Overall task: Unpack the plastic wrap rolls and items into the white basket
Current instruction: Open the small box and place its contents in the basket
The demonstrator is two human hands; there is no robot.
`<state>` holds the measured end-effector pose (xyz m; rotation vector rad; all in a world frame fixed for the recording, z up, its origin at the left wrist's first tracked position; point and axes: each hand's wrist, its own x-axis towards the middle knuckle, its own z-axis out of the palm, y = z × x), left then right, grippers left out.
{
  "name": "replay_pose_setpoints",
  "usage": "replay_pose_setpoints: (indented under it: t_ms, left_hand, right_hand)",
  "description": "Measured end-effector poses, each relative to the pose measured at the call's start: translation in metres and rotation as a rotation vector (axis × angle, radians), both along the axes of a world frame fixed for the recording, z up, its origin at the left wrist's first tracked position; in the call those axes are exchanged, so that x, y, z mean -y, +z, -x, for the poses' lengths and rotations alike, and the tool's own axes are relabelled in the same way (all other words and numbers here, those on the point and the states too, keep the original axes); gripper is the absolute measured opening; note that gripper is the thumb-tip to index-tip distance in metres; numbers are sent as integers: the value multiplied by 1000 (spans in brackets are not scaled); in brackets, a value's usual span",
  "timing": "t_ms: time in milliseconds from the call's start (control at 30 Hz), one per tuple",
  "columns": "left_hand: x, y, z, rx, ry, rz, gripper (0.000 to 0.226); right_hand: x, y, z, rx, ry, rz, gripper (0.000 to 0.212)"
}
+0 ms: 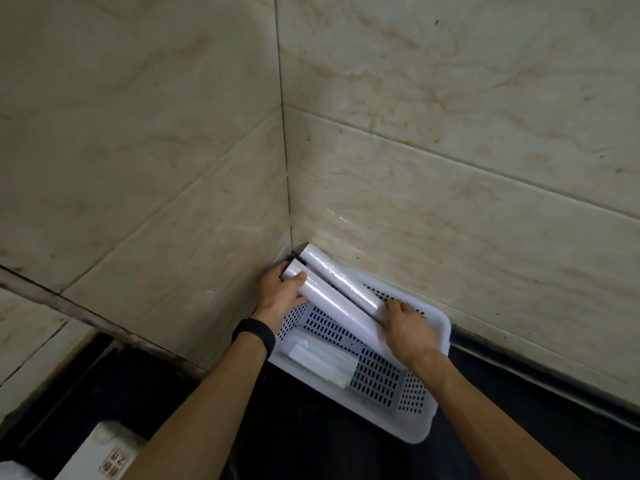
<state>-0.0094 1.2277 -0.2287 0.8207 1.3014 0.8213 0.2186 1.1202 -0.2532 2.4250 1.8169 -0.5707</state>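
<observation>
bench: dark, tiled corner, white basket lower centre
left hand: gripping left roll
right hand: on right roll, grip unclear

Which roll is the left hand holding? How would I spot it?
Find the white basket pushed into the corner of the tiled walls. Two white rolls lie side by side across its far end, poking over the rim. The one you want is the nearer roll; the left hand grips its end, and it looks smooth, while the other roll looks crinkly.
</observation>
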Motion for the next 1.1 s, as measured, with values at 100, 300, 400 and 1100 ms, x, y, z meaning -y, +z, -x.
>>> replay_pose_setpoints:
  t_ms: [100, 300, 400, 1100]
  left_hand:
    - [-4, -3, -3, -4, 15, 2, 18]
    - [-9, -3, -16, -56, 85, 34, 27]
    - [-8, -5, -14, -61, 86, 30, 27]
    - [129, 38, 11, -799, -414, -438, 41]
  right_hand:
    - [4, 3, -8, 42, 23, -67, 45]
    - [37, 4, -5, 72, -18, -41, 87]
    - [52, -3, -7, 144, 62, 24, 103]
    - [95, 49, 4, -145, 102, -134, 54]
